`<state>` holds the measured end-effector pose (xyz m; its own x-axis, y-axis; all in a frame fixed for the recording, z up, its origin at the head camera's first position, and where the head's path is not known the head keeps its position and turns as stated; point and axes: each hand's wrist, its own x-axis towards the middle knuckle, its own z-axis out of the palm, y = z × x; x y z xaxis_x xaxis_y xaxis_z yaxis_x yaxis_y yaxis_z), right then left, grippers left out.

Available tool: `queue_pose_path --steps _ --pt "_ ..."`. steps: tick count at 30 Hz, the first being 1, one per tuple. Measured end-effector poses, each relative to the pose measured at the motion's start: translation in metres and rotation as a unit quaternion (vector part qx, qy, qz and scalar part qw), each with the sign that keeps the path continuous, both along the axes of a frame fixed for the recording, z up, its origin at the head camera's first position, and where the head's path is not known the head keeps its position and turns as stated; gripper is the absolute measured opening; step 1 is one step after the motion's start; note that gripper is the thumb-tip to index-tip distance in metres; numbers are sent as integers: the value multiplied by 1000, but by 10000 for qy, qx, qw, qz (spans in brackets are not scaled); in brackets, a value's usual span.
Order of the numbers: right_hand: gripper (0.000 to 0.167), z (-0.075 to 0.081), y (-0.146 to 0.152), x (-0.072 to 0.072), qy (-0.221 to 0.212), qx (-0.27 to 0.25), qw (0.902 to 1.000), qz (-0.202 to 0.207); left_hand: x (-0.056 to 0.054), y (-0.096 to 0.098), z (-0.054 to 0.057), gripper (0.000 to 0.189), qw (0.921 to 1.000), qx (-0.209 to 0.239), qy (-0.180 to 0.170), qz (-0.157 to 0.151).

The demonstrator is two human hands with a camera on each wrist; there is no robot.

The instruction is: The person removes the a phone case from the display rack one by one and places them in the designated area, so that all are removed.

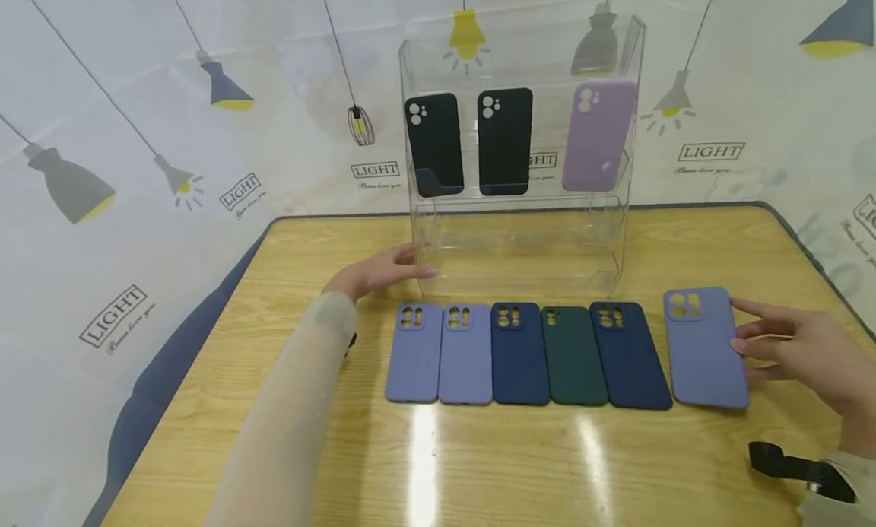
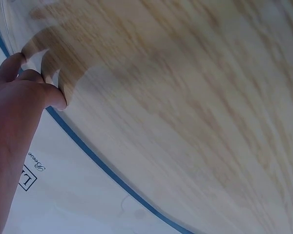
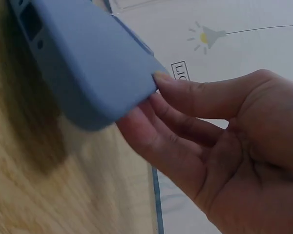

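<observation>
At the right end of the row of cases, my right hand pinches a lavender phone case by its side edge. In the right wrist view the thumb lies on the top side of that case, the fingers under it, and its near end is tilted up off the table. My left hand is at the lower left corner of a clear acrylic display rack, thumb in front and fingers behind its side. Two black phone cases and a light purple phone case stand on an upper tier.
Before the rack several cases lie side by side: two lavender cases, two navy cases and a dark green case. The wooden table meets a lamp-printed backdrop behind the rack.
</observation>
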<state>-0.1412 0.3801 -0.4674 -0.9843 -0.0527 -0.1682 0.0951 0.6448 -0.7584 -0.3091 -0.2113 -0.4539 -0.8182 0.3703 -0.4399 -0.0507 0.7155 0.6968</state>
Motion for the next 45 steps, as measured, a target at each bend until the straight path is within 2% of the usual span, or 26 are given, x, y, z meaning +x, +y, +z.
queue_pose_path --steps 5,10,20,28,41,45 --pt "66 4 -8 -3 -275 188 9994 115 -2 0 0 109 10000 66 26 35" --pt "62 0 -10 -3 -568 231 9981 85 -2 0 -2 108 9999 94 51 72" --pt "61 -2 -17 -5 -829 445 9954 182 0 -1 -1 109 9999 61 105 26" --pt "54 1 -23 -7 -967 555 9937 146 1 -2 0 110 10000 10 56 9" --pt "58 4 -23 -7 -1132 482 9924 59 1 0 -3 112 9999 -117 103 44" --pt "59 7 -25 -8 -1051 666 9921 143 2 -1 -2 112 9999 -105 77 35"
